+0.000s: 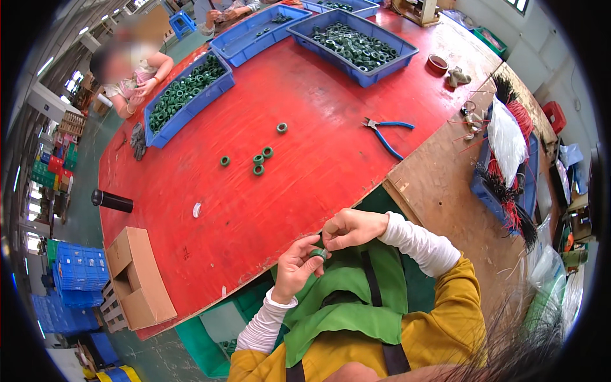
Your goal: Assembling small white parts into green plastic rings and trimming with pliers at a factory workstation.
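Close to the table's front edge, my left hand (293, 268) pinches a small green ring (318, 254) between thumb and fingers. Just right of it and slightly above, my right hand (354, 228) is closed in a pinch. What its fingertips hold, if anything, is too small to make out. Several loose green rings (258, 159) lie farther out on the red tabletop (242, 216). Blue-handled cutting pliers (389, 132) rest on the right part of the table with their jaws parted.
Blue trays of green rings (188, 95) stand along the far side, where two people sit. A black cylinder (112, 200) and a cardboard box (141, 277) are at the left. To the right, a blue bin (489, 200) holds red and black wire bundles. Brown tape (437, 63) lies farther back.
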`<action>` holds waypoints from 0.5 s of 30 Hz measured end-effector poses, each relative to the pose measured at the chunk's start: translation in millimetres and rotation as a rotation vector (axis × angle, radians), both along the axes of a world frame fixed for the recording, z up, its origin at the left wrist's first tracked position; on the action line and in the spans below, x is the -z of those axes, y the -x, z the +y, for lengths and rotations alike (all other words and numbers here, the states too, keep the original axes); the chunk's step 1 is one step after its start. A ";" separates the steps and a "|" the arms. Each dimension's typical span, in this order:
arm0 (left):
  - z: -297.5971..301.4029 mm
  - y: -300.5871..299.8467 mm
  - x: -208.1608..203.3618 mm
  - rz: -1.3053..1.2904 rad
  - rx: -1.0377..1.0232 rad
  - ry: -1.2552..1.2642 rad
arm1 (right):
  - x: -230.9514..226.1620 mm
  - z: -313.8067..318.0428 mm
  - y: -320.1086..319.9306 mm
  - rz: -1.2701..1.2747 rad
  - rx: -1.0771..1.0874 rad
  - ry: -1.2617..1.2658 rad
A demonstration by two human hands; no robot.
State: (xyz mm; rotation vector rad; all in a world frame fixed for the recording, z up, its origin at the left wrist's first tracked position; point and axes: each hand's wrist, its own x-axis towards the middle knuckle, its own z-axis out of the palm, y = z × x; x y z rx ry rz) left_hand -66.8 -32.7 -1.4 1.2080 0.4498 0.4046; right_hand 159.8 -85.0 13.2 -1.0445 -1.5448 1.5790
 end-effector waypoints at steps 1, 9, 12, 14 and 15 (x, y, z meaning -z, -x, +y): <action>-1.4 -0.6 -0.6 -0.019 -0.005 0.007 | 2.3 0.4 1.6 -0.002 0.004 -0.021; -2.9 0.0 -3.4 0.025 0.031 0.007 | -0.4 4.3 4.2 -0.063 -0.069 0.005; -3.9 0.9 3.2 0.046 0.016 0.026 | 5.4 4.6 3.2 -0.069 -0.069 -0.016; -5.3 2.7 4.9 0.032 0.005 0.041 | 6.3 4.6 -0.1 -0.089 -0.073 -0.025; -6.3 3.7 5.2 0.035 -0.030 -0.012 | 5.9 4.0 -2.7 -0.033 -0.070 0.094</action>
